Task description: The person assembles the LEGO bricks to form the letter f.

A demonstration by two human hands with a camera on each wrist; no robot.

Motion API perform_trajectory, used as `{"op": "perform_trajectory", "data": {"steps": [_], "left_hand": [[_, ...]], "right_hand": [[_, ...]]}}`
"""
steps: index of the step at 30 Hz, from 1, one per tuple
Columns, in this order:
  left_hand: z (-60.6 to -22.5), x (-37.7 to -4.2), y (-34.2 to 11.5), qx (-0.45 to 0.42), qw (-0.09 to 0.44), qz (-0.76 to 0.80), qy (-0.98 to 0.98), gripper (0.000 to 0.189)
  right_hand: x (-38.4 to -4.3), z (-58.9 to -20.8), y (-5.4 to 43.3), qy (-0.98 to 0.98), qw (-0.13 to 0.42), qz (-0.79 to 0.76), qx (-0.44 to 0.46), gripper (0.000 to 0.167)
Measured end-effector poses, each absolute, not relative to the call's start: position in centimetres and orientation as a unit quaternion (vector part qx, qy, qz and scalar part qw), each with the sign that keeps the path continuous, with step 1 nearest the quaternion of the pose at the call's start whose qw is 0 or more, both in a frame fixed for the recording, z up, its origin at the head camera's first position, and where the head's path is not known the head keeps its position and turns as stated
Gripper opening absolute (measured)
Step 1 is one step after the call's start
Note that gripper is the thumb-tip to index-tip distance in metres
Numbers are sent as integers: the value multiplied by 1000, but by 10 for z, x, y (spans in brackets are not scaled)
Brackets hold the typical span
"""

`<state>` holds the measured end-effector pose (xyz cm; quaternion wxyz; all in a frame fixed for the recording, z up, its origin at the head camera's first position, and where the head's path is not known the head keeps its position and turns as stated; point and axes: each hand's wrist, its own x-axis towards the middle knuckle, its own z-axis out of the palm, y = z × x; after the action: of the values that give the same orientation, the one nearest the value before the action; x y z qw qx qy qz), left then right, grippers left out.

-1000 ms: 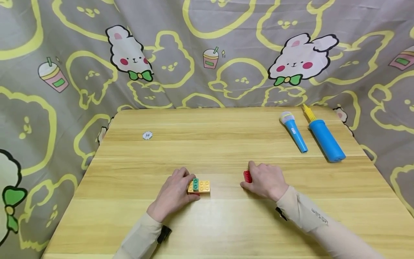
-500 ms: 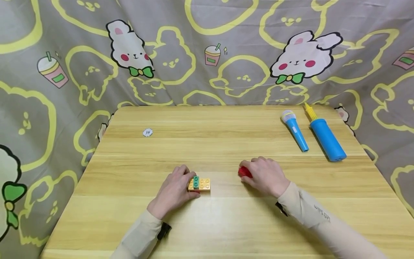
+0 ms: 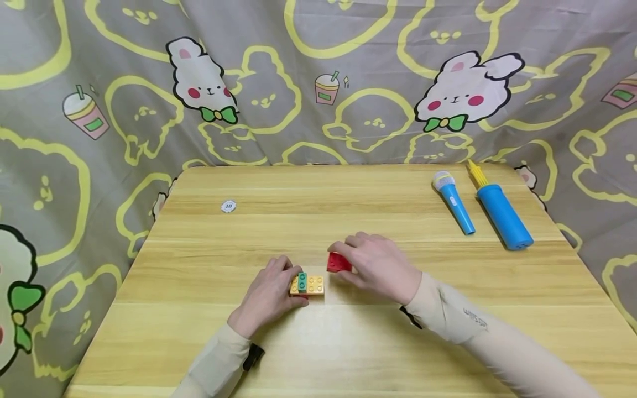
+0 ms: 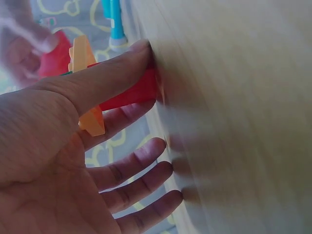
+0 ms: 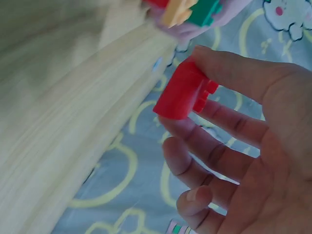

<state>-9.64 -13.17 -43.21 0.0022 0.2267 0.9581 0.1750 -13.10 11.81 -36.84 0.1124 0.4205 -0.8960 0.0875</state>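
Observation:
My left hand (image 3: 266,296) pinches a red block (image 4: 131,92) at the base of a small stack, its fingertips against the tabletop. On that red block lies a yellow building block (image 3: 316,285), and a small green block (image 3: 302,282) sits across the yellow one near its left end. My right hand (image 3: 378,265) holds another red building block (image 3: 339,262) between thumb and fingers, a little to the right of and behind the stack. In the right wrist view this red block (image 5: 180,92) is raised off the table, with studs on the side toward the palm.
A blue toy microphone (image 3: 454,203) and a blue hand pump (image 3: 504,216) with a yellow nozzle lie at the back right of the wooden table (image 3: 318,354). A round chip (image 3: 228,206) marked 10 lies at the back left. A patterned curtain (image 3: 278,77) surrounds the table.
My right hand has lifted its red block and carried it left toward the stack, turning it on the way. The left hand stays in place, holding the stack.

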Motion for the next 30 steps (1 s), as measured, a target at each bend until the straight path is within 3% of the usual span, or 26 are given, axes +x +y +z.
{"op": "perform_trajectory", "data": {"steps": [18, 30], "left_hand": [[-438, -95, -134, 233, -11, 197, 952, 45], [-435, -97, -134, 239, -18, 175, 955, 57]], "right_hand": [[-119, -372, 70, -865, 123, 76, 480, 31], [-117, -370, 66, -872, 119, 75, 469, 29]]}}
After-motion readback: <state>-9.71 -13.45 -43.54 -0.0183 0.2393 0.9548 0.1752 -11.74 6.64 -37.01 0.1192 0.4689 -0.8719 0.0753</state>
